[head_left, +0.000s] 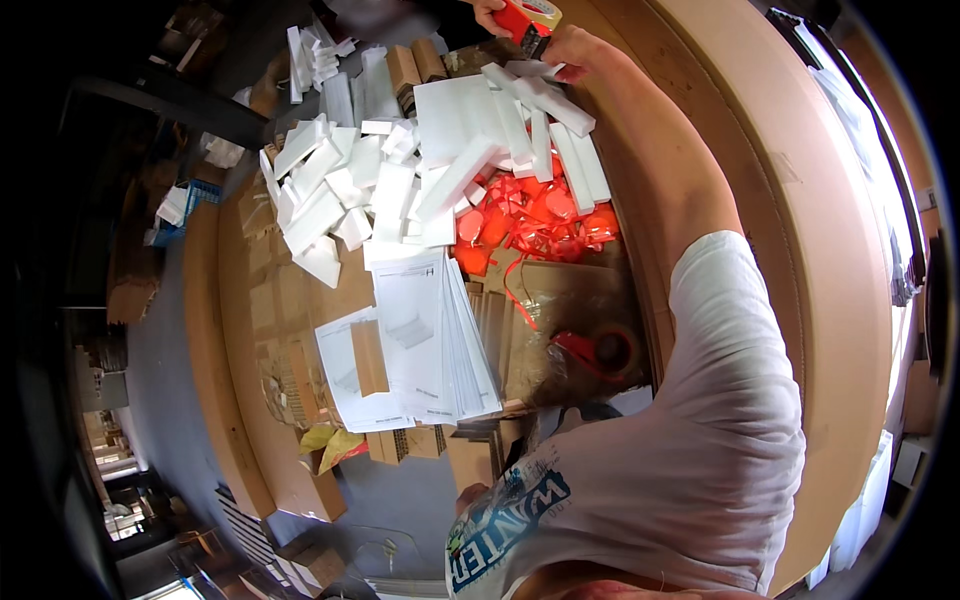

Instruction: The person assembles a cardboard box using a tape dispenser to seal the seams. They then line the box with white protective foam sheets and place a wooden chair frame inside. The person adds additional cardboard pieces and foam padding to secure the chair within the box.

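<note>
At the far edge my right hand [574,48] is closed at the black end of a red tape dispenser [514,22] with a yellowish roll. Another hand [487,14], seemingly someone else's, holds the dispenser's other side; its arm is out of view. Under my right hand are white foam strips [540,100] and a flat foam slab [455,110]. Beside them lies a heap of red plastic-wrapped pieces [535,215]. A small bit of skin by my shirt is probably my left hand [472,497]; its fingers are hidden.
White foam blocks [345,190] are heaped at the left. Nearer lie printed sheets [410,340], a cardboard strip [369,357] and a second red tape dispenser [597,352]. A long cardboard box [790,300] runs along my right; another cardboard edge [215,350] borders the left.
</note>
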Available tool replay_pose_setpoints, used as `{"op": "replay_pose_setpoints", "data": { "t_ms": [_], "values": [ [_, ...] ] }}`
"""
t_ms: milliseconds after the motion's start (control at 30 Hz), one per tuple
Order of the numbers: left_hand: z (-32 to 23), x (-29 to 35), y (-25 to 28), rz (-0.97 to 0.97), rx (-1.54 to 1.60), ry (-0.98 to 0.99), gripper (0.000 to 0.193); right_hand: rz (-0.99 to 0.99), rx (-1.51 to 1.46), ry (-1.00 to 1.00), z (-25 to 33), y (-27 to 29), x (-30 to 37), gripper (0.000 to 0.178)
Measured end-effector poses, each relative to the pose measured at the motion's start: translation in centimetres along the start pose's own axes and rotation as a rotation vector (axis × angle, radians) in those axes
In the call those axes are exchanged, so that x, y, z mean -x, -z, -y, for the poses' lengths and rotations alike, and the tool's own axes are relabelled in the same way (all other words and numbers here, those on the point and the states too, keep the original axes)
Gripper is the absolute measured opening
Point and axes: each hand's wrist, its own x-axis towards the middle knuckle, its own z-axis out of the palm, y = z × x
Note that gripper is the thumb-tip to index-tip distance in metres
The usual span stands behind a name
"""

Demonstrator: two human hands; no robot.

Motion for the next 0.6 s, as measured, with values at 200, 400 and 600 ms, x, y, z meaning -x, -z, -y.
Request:
{"op": "replay_pose_setpoints", "data": {
  "t_ms": [200, 400, 600],
  "values": [
    [0.1, 0.4, -0.2, -0.050, -0.186, -0.095, 0.017, 0.024, -0.054, 0.128, -3.4, 0.3, 2.8, 0.017],
    [3.1, 1.6, 1.7, -0.097, -0.398, -0.254, 0.020, -0.019, -0.083, 0.171, -6.0, -4.1, 21.1, 0.035],
    [6.1, 2.6, 3.3, -0.053, -0.687, -0.473, 0.023, -0.146, -0.132, 0.191, -10.5, -7.9, 45.0, 0.043]
  ]
}}
